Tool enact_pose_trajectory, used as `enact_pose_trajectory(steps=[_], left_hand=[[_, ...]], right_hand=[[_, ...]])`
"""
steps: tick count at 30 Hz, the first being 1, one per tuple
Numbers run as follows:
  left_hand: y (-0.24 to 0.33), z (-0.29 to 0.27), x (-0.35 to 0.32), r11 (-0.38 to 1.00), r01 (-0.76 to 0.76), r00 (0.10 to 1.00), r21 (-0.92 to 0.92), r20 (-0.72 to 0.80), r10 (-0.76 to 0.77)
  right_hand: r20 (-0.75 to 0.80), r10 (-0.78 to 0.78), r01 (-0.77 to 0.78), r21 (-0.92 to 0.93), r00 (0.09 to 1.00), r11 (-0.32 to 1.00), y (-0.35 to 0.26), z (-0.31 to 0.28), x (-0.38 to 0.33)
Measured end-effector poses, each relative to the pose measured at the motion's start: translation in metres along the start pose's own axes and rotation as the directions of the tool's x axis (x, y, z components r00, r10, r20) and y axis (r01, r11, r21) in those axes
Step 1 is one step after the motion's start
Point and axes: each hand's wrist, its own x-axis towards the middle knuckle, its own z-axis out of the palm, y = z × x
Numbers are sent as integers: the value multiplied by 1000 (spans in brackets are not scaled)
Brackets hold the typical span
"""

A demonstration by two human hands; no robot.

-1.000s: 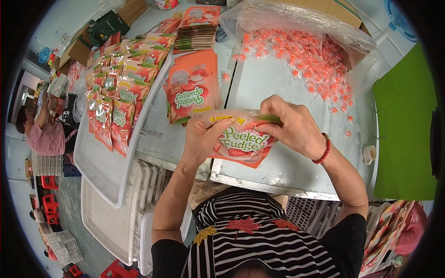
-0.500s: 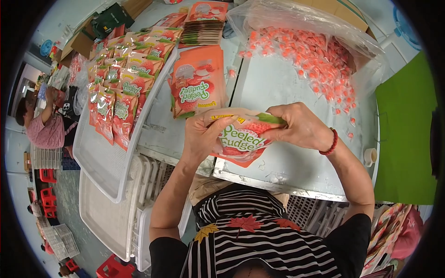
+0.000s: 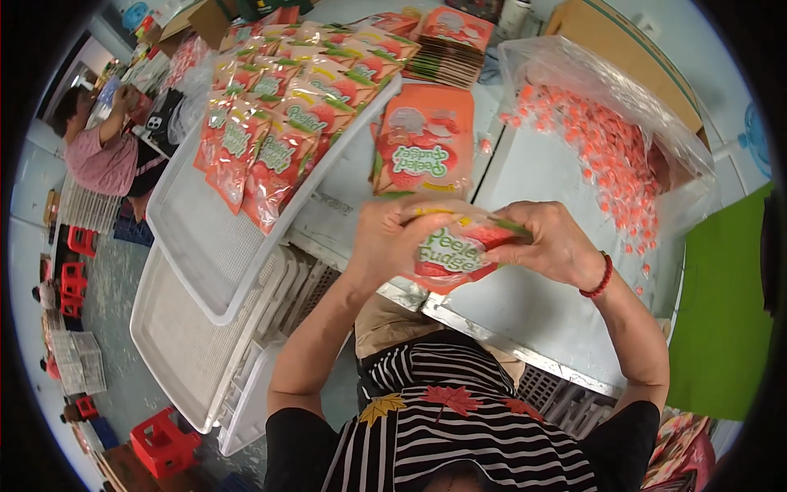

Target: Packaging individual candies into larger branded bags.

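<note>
A red and orange candy pouch (image 3: 449, 252) hangs over the near edge of the table, held at both upper corners. My left hand (image 3: 389, 246) is closed on one side, its thumb lying across the pouch front. On the other side my right hand (image 3: 553, 244) pinches the top corner near a green leaf print. The pouch's mouth faces away, so I cannot tell how far it is parted. Just beyond lies a flat pile of matching pouches (image 3: 422, 135). Loose wrapped red candies (image 3: 611, 168) spread from a clear plastic bag (image 3: 684, 156) at the right.
Plump pouches (image 3: 283, 123) cover the far part of a white tray (image 3: 193, 230) at the left. More white trays (image 3: 176, 344) are stacked below it. Another pouch stack (image 3: 451, 53) stands at the back. A person in pink (image 3: 111, 152) sits far left, near red stools (image 3: 164, 443).
The view has turned, so the table and its things appear farther right. Both hands keep their hold on the pouch, whose front looks more creased and tilted.
</note>
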Motion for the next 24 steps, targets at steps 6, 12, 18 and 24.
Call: enact_pose_trajectory(steps=[6, 12, 18, 24], left_hand=[[6, -36, -11, 948, -38, 999, 317, -7, 43], [-15, -65, -26, 925, -199, 873, 324, -371, 318], [-30, -77, -25, 869, -121, 843, 480, -412, 345], [-31, -149, -18, 959, -284, 725, 21, -650, 229]], right_hand=[[124, -277, 303, -339, 953, 891, -22, 20, 32], [84, -23, -9, 365, 996, 931, -48, 35, 77], [39, -156, 136, 313, 987, 940, -110, 82, 138], [185, -218, 18, 721, 958, 693, -128, 109, 168]])
